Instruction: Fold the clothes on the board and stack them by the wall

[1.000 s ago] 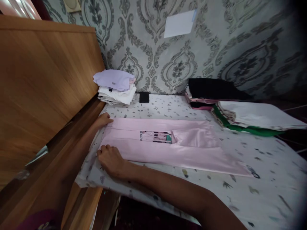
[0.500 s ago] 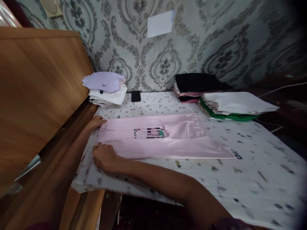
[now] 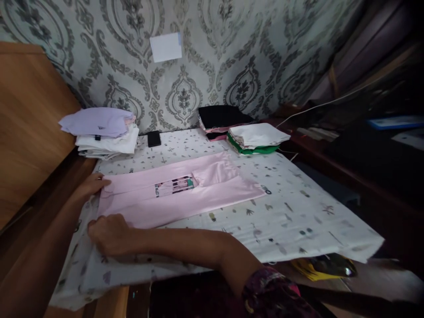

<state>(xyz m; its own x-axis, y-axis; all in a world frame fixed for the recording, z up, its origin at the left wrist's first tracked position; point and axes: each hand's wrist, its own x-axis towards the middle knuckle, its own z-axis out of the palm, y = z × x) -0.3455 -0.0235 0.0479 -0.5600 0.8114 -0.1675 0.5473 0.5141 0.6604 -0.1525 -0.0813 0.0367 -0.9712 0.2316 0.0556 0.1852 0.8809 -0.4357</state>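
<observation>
A pink garment [image 3: 185, 204] lies spread lengthwise on the white patterned cloth [image 3: 298, 229], its long sides folded inward. A printed picture shows between the folded sides, near a bunched part. My left hand [image 3: 94, 183] pinches the garment's far left corner, fingers closed. At the near left corner, my right hand [image 3: 111, 233] is closed with its fingers curled round the pink edge. Both hands rest at the same short end of the garment.
A lilac and white clothes stack [image 3: 99, 123] and a black phone-like object [image 3: 154, 138] lie at the back left. Black-topped [image 3: 225, 116] and white-and-green [image 3: 258, 137] stacks lie further right. A wooden panel [image 3: 29, 123] stands at the left.
The view has turned to the right, so the garment and both hands appear further left. Both hands remain at the garment's left corners.
</observation>
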